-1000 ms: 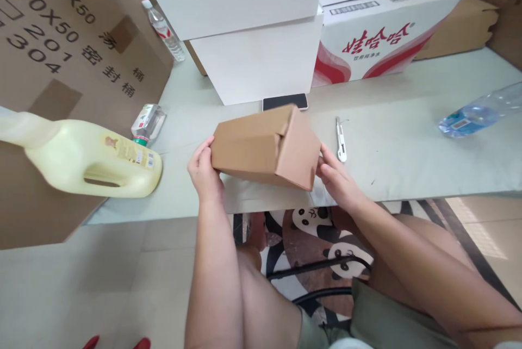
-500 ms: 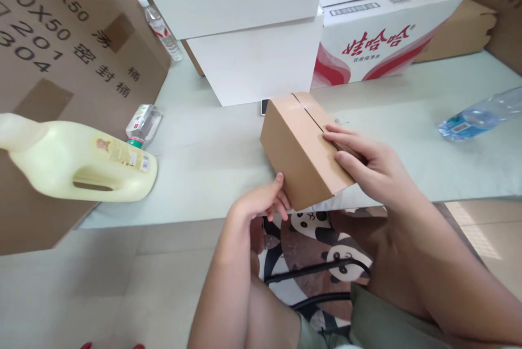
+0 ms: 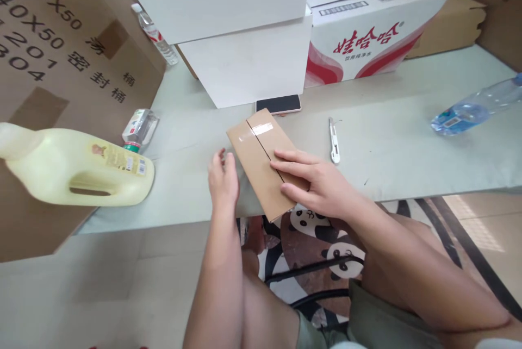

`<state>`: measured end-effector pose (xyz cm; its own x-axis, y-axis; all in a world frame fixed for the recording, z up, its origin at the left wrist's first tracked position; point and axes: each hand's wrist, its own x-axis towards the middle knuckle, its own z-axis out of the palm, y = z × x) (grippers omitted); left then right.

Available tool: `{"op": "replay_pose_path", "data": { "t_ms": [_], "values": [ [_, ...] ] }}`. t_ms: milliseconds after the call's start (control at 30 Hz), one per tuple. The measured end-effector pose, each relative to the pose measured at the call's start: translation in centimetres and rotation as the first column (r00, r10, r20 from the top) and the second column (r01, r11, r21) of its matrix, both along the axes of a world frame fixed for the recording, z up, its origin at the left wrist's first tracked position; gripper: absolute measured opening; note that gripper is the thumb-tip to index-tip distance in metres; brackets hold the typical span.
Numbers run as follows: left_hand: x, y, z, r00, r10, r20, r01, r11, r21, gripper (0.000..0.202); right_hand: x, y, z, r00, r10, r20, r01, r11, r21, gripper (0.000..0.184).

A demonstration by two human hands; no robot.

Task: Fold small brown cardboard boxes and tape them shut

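Observation:
A small brown cardboard box (image 3: 255, 161) rests on the pale cloth-covered table near its front edge, set at an angle. A dark seam runs along its top, with a strip of clear tape at the far end. My right hand (image 3: 308, 178) lies on the top, fingers stretched across the seam and holding nothing. Left of the box, my left hand (image 3: 223, 178) stands on edge with fingers apart and a small gap to the cardboard. A white box cutter (image 3: 334, 141) lies to the right, and a phone (image 3: 278, 104) lies behind the box.
White cartons (image 3: 248, 63) and a red-printed white carton (image 3: 362, 44) line the back. At left are a large yellow jug (image 3: 81, 167), a small bottle (image 3: 139, 129) and a big brown carton (image 3: 53, 66). A water bottle (image 3: 465, 115) lies at right.
The box has shifted left and now sits flatter, uncovering the box cutter and phone. My right hand moved left with it. My left hand came away from its lower corner to its left side.

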<state>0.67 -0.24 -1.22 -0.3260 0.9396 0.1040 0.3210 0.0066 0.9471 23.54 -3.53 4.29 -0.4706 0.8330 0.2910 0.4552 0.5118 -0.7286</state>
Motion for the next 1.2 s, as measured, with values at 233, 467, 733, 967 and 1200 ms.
{"op": "replay_pose_path", "data": {
  "t_ms": [233,467,733,967,1200],
  "values": [
    [0.1,0.5,1.2,0.977,-0.008,0.212,-0.037,0.978,0.204,0.036,2.1,1.0,-1.8,0.932,0.263,-0.248,-0.299,0.947,-0.121,0.039],
    [1.2,0.5,1.7,0.945,-0.031,0.325,-0.031,0.982,0.184,0.030,7.9,5.4,-9.3,0.758,-0.576,0.306,0.606,0.795,-0.006,0.052],
    [3.5,-0.3,1.0,0.935,-0.137,0.328,0.083,0.982,0.172,0.032,5.7,6.0,-9.6,0.866,-0.494,0.076,0.499,0.862,-0.084,0.031],
    [4.2,-0.8,0.4,0.954,-0.208,0.218,0.145,0.951,0.273,0.027,3.6,2.0,0.3,0.686,-0.387,-0.616,0.237,0.919,-0.314,0.035],
    [4.0,-1.0,0.7,0.962,-0.201,0.184,0.144,0.948,0.284,0.027,0.0,-1.0,2.6,0.812,-0.319,-0.489,0.184,0.935,-0.304,0.018]
  ]
}}
